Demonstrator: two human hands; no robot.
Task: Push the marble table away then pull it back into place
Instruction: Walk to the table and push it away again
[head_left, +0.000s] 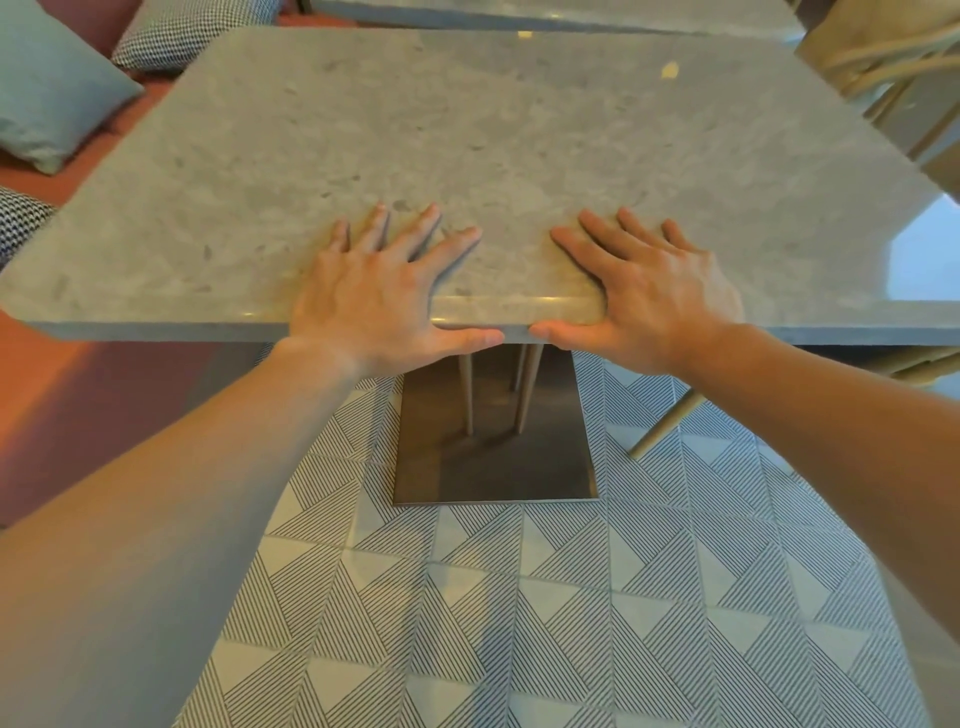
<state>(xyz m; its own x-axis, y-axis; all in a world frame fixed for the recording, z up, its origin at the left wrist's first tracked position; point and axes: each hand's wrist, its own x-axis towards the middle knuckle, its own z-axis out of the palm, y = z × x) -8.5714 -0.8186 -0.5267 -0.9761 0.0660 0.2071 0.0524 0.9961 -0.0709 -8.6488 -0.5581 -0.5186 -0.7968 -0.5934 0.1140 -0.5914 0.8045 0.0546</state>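
Observation:
The grey marble table (493, 130) fills the upper half of the head view, its near edge running across the middle. My left hand (379, 291) and my right hand (649, 296) both clamp that near edge side by side at its centre. The fingers lie spread flat on top and the thumbs press under the slab. Below the edge I see the table's thin legs (522, 395) standing on a square metal base plate (493, 441) on the floor.
A red bench (78, 395) with a blue cushion (47, 88) and a checked cushion (187, 31) runs along the left. A second marble table (571, 13) stands just beyond. A pale wooden chair (893, 93) is at the right; one leg (665, 426) reaches near the base. Patterned tile floor (519, 623) lies below.

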